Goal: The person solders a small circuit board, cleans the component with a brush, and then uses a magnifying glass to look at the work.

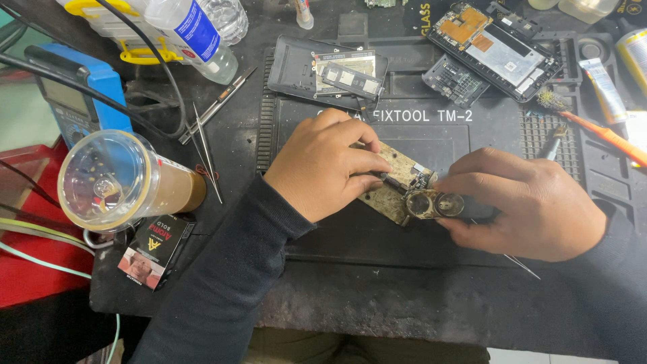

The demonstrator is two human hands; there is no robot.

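The left hand [323,165] is curled over a small, grimy tan circuit board [394,182] at the middle of the black rubber repair mat [377,232], its fingertips pinching a slim dark tool with a coiled metal tip [385,178] pressed against the board. The right hand [532,205], at three o'clock of the board, grips the board's lower end, where two round clear lenses [435,202] sit side by side; a thin metal probe [522,264] pokes out under that hand toward five o'clock. The work looks to be at the stage of picking at a component near the lenses, which calls for a steady board and light, precise pressure at the tip. On the bench at nine o'clock lie steel tweezers [205,152] and a clear-capped brown jar [125,182]; at one o'clock rests an opened phone with an exposed screen frame [495,47]
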